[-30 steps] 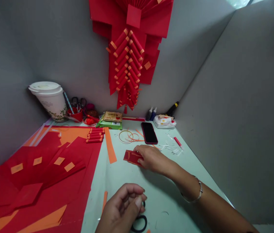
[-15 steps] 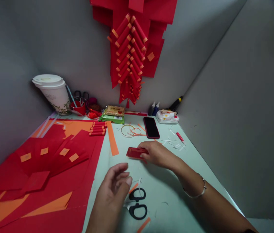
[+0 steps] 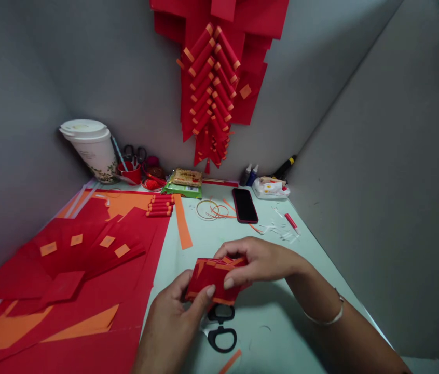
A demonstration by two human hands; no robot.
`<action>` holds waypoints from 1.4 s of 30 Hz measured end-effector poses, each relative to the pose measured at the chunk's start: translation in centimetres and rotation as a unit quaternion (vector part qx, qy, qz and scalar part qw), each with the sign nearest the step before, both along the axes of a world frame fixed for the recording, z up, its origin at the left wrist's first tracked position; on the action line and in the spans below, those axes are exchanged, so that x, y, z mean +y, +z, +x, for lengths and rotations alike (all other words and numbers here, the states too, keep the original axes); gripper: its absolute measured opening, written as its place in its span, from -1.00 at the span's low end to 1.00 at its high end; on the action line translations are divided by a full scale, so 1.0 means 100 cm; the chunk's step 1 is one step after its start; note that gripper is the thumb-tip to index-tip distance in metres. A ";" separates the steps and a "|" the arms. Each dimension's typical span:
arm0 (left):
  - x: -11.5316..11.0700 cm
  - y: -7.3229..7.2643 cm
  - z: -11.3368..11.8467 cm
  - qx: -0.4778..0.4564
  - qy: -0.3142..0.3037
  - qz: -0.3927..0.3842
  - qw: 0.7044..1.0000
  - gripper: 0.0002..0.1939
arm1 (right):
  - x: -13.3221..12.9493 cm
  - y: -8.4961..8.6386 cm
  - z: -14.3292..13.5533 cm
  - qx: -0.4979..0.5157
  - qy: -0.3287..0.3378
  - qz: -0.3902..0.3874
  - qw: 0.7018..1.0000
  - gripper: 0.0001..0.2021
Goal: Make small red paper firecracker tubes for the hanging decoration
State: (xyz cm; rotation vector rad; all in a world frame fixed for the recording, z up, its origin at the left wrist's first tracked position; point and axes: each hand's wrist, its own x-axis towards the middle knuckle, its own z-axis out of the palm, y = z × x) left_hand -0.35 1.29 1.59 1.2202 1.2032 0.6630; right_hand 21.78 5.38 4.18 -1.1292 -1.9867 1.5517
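A red paper piece with orange strips (image 3: pixel 217 278) is held between both hands above the pale green table. My left hand (image 3: pixel 176 311) pinches its left side, thumb on top. From the right, my right hand (image 3: pixel 260 262) grips its other side, thumb on the face and fingers behind the upper edge. Black-handled scissors (image 3: pixel 222 340) lie just below the paper, their blades partly hidden by my left hand. An orange strip (image 3: pixel 230 361) rests on the table beneath them.
Red sheets (image 3: pixel 98 291) cover the left side, with small red rolls (image 3: pixel 160 206) behind. A phone (image 3: pixel 245 205), thin rings (image 3: pixel 212 210), and white scraps (image 3: pixel 282 228) lie farther back. A white cup (image 3: pixel 95 156) stands back left. Red paper firecrackers (image 3: pixel 215 83) hang on the wall.
My right hand has brought the red paper nearer and lower, and it now shows its wide face. My left hand has closed on its left side. The view has shifted slightly.
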 end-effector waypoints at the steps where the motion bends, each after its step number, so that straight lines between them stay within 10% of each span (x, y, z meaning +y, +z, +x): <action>1: 0.000 0.001 0.001 -0.007 0.008 -0.005 1.000 -0.61 | 0.010 -0.005 0.003 -0.020 -0.008 0.018 1.000 -0.65; 5: -0.005 0.006 0.007 -0.021 0.057 0.009 0.998 -0.69 | 0.056 -0.029 0.012 -0.296 -0.190 0.226 0.908 -0.71; 10: -0.010 0.010 0.016 -0.066 0.058 -0.002 0.996 -0.73 | 0.088 -0.060 0.007 -0.378 -0.204 0.256 0.866 -0.80; 26: -0.010 0.006 0.012 -0.069 0.025 -0.016 0.997 -0.77 | 0.129 -0.032 0.027 -0.304 -0.275 0.251 0.877 -0.70; 36: -0.011 0.010 0.016 -0.101 0.095 -0.022 0.990 -0.76 | 0.080 -0.042 0.035 -0.382 -0.317 0.230 0.837 -0.79; 42: -0.011 0.011 0.015 -0.088 0.051 -0.048 0.994 -0.65 | 0.046 -0.069 0.064 -0.431 -0.407 0.191 0.783 -0.26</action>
